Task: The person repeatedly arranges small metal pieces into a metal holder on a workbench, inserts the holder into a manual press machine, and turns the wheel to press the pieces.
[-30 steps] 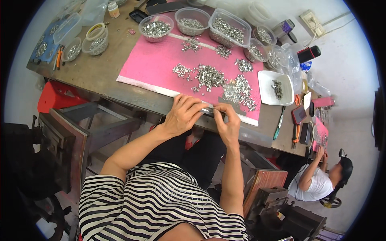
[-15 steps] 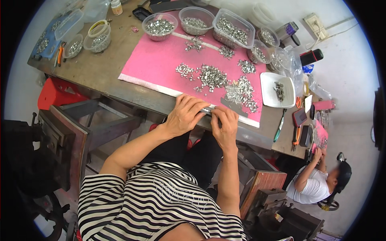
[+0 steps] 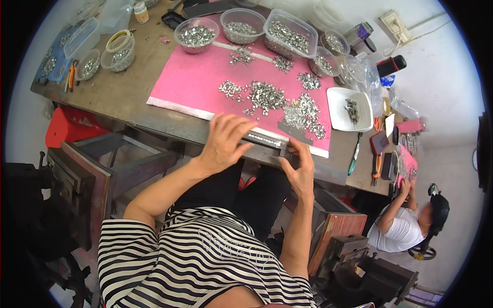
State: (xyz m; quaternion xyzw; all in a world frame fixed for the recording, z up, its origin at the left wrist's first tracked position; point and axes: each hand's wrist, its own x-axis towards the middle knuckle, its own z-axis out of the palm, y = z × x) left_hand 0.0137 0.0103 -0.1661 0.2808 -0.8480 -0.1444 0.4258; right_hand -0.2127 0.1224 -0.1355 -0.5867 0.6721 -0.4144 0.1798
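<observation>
Right, the narrow metal strip point(image 3: 263, 139) with its row of silvery bits lies centre-frame, along the front of the bench point(image 3: 131, 95). My left grip point(image 3: 221, 146) is spread wide; my right grip point(image 3: 301, 169) curves about its right end, holding or not, I cannot tell. Silvery pieces point(image 3: 265, 96) heap above.

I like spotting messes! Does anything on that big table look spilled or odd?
Maybe one thing: a small pink scrap lies on the table, left of the pink mat, like litter. The loose silvery pieces are gathered in piles on the mat, so they look heaped rather than spilled. Nothing looks clearly broken.
</observation>
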